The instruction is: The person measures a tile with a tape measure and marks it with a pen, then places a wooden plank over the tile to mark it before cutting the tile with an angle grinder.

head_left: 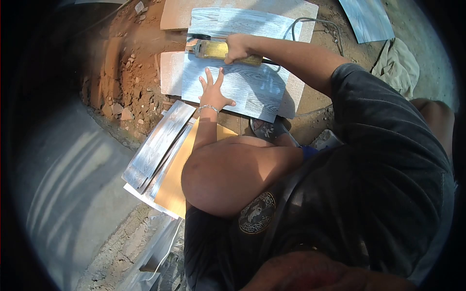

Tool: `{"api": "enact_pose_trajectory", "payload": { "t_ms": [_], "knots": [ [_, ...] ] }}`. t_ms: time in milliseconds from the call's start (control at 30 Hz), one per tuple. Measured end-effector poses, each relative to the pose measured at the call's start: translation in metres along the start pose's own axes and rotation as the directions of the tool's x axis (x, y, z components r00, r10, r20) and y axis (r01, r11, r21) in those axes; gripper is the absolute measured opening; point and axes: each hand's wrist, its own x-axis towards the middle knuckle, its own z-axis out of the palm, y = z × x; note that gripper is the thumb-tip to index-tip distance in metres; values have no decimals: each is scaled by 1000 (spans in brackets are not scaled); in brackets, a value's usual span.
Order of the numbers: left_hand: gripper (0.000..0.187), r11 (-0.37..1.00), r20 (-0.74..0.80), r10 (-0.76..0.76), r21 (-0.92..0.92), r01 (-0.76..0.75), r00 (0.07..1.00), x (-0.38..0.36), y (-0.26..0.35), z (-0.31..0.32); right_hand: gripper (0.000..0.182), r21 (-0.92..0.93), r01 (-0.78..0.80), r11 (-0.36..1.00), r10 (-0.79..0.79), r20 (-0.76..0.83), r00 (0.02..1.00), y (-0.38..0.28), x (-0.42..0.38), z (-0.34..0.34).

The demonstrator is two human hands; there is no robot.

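Note:
My right hand (237, 48) is wrapped around the yellow body of an angle grinder (213, 50). The grinder lies across a grey wood-patterned tile (262, 92), its dark disc (199, 36) right at the tile's left edge. Fingers spread, my left hand (216, 92) rests flat on the same tile, just below the grinder's head. A chain bracelet circles that wrist. Pale reddish slabs (170, 72) show beneath the tile. From the grinder's rear a dark cable (272, 62) runs off to the right.
Cut tile strips (158, 140) and a tan board (177, 167) are stacked at lower left. Red soil with rubble (127, 114) lies left, hazy with dust near the disc. Another tile (366, 19) and a pale cloth (398, 68) are at upper right. My sandalled foot (264, 130) is close by.

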Motion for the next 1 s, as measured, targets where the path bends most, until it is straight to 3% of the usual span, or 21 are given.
{"api": "enact_pose_trajectory", "payload": {
  "t_ms": [133,867,1000],
  "knots": [
    [144,1000,12,13,16,-14,1000,-3,1,-3,56,-60,29,998,-28,17,999,0,-11,-3],
    [145,1000,-9,17,4,-17,1000,-3,0,-1,55,-19,-52,998,52,8,999,16,-42,-1],
    [144,1000,-5,7,12,-7,1000,-2,2,-1,63,-10,-50,999,50,7,999,19,-53,-5]
  ]
}}
